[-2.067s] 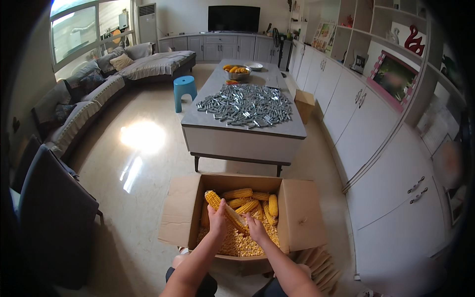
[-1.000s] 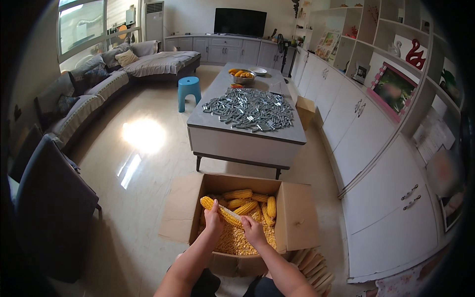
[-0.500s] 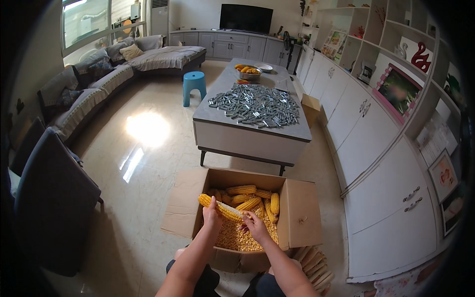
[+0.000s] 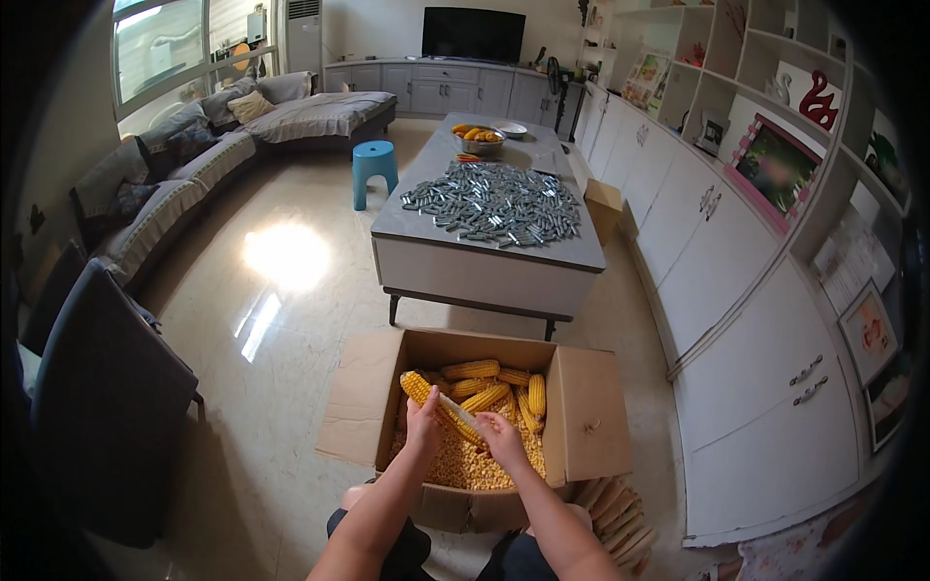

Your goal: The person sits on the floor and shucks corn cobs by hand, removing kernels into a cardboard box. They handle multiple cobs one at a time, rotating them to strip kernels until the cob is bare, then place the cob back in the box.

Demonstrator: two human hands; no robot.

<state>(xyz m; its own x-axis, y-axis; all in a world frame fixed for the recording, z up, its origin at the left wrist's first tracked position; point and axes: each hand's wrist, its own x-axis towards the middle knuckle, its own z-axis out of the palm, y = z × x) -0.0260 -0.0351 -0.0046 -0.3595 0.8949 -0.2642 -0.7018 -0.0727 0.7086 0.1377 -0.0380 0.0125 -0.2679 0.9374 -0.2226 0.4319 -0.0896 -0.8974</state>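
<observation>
My left hand [image 4: 423,422] is wrapped round a yellow ear of corn [image 4: 416,386], which slants down to the right above a cardboard box [image 4: 356,399]. A pale strip stripped of kernels runs along the upper side of the ear. At its lower end, the curled fingers of my right hand [image 4: 502,442] press on the cob; my hand partly hides that end. Beneath both hands, loose yellow corn kernels [image 4: 467,472] cover the bottom of the box. Several whole ears [image 4: 485,398] are heaped at the box's far side.
Bare cobs [image 4: 620,518] lie on the floor by the box's right front corner. Beyond the box stands a grey table [image 4: 407,237] bearing many small grey cylinders [image 4: 494,203] and a bowl of corn [image 4: 479,141]. A dark chair [image 4: 111,387] is at left, white cabinets [image 4: 756,416] at right.
The ear has tipped more steeply, its upper end shifting slightly right. My left hand has moved a little right with it, and the bare strip faces more upward. Both hands keep their hold.
</observation>
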